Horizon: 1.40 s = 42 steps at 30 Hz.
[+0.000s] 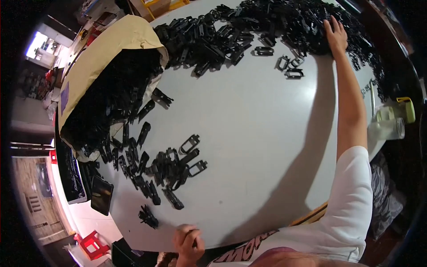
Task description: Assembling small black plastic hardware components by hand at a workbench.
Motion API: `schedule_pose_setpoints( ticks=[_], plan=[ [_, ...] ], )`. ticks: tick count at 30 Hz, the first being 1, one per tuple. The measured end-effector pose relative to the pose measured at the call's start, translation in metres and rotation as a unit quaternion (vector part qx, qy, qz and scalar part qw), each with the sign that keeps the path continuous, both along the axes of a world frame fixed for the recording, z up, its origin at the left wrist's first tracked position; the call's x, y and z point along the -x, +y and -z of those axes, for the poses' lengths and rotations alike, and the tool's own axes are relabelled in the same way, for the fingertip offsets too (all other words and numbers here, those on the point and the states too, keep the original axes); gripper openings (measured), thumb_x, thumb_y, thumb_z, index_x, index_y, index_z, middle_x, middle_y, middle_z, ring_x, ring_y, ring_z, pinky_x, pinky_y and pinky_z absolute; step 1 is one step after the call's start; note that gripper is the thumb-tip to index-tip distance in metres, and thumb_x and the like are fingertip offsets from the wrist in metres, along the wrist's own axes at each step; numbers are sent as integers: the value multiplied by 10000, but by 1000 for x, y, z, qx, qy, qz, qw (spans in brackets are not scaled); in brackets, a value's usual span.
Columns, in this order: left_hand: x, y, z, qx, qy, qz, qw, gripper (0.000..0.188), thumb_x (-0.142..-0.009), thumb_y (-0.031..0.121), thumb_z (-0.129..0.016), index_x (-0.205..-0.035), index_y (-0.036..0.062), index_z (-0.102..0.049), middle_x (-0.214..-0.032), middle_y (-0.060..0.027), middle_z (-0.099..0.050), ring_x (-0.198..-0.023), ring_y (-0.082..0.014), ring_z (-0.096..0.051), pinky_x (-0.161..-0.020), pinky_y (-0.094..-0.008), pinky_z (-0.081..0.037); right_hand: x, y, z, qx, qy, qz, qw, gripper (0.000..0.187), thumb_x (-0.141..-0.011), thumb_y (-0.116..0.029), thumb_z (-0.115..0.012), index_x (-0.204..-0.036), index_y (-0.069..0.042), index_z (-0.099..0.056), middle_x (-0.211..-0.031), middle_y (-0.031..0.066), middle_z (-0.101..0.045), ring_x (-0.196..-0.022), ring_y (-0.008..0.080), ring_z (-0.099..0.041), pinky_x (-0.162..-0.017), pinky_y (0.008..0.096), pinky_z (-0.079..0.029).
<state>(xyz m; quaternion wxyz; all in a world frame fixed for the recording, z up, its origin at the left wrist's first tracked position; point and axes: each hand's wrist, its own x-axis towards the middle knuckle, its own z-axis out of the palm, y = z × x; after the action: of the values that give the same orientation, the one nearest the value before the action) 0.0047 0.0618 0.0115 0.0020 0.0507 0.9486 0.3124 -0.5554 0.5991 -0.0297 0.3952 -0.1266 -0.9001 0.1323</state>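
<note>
My right arm is stretched far out, and my right hand (336, 36) rests at the edge of a large pile of small black plastic parts (267, 15). Its fingers are spread, with no part visibly gripped. Close to the table's near edge is my left hand (189, 242), its fingers curled closed; I cannot make out what, if anything, is inside. Beyond it lie a small black clump of parts (148, 216) and a looser heap of black parts (169, 168), some of them open rectangular frames. Three frame-shaped parts (294, 73) lie apart below the far pile.
On the left, a brown paper sack (129, 33) lies on its side, spilling black parts onto the white table (249, 120). A dark flat tablet-like device (102, 195) sits at the left edge. A clear jar (388, 129) stands at the right; a red stool (93, 244) is lower left.
</note>
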Motion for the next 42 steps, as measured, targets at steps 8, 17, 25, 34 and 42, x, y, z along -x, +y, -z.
schedule_pose_setpoints(
  ticks=[8, 17, 25, 34, 42],
  plan=[
    [2, 7, -8, 38, -24, -20, 999, 172, -850, 115, -563, -1013, 100, -510, -992, -133, -472, -814, -278, -485, -653, -433, -412, 32, 58, 13, -62, -120, -214, 967, 598, -851, -622, -444, -1348, -291, -451, -1449, -21, -366, -1322, 244, -357, -1072, 404, -267],
    [14, 12, -5, 47, 100, -9, 994, 183, -732, 19, -531, -912, 46, -545, -930, -135, -508, -774, -291, -508, -656, -392, -439, -31, -39, 14, -47, -206, -267, 940, 574, -821, -623, -478, -1267, -271, -558, -1445, -61, -367, -1206, 299, -439, -1025, 445, -314],
    [9, 23, -7, 102, 123, -49, 986, 219, -668, 60, -622, -886, 53, -603, -986, -134, -558, -902, -313, -547, -762, -411, -457, -169, -162, -14, -50, -238, -309, 920, 597, -795, -684, -456, -1274, -339, -538, -1441, -6, -375, -1266, 408, -348, -1019, 609, -202],
    [49, 110, 0, 106, 194, 275, 936, 484, -767, 322, -661, -1226, 212, -556, -1392, -72, -395, -1291, -288, -337, -1046, -508, -255, -310, -286, -24, -13, -191, -350, 917, 523, -795, -616, -516, -1209, -306, -594, -1404, 11, -406, -1238, 434, -361, -1001, 672, -187],
    [45, 65, 10, 141, 140, 206, 958, 512, -802, 375, -622, -1275, 215, -513, -1427, -66, -342, -1338, -276, -257, -1043, -616, -174, -381, -359, -36, 108, -239, -313, 913, 513, -798, -546, -571, -1255, -313, -545, -1432, 104, -358, -1288, 458, -283, -1019, 659, -171]
  ],
)
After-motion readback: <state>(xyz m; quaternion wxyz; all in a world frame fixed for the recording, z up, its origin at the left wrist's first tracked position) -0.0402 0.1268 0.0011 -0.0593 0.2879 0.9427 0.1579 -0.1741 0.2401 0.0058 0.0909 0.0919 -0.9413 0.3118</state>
